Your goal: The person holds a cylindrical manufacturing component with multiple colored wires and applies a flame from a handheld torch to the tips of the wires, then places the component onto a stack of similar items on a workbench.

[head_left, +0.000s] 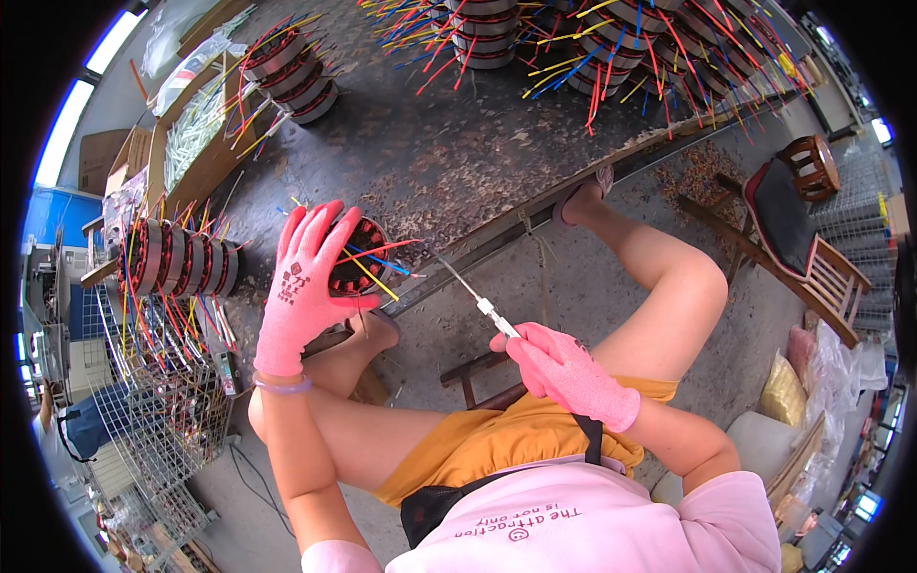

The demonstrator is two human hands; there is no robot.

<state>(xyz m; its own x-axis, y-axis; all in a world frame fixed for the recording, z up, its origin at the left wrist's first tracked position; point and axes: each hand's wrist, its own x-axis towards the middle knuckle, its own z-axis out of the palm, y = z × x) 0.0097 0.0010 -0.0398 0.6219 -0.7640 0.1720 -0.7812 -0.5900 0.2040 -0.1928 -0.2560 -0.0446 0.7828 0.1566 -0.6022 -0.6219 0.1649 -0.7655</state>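
A motor stator (371,234) with red windings inside its ring rests at the near edge of the dark workbench. Red, blue and yellow lead wires (387,263) stick out of it to the right. My left hand (304,277), in a pink glove, grips the stator's left side, its fingers across the top and its thumb below. Some of the ring is hidden behind that hand. My right hand (564,371), gloved in pink too, is closed around the white handle of a thin metal rod tool (485,306). The rod's tip points at the bench edge, right of the wire ends and apart from them.
Stacked stators (184,258) lie at the left, and another stack (291,76) stands farther back. Many more stators (611,48) with loose wires fill the far side. A box of white tubes (196,134) sits at left. A wooden chair (793,239) stands right; a wire rack (158,411) is lower left.
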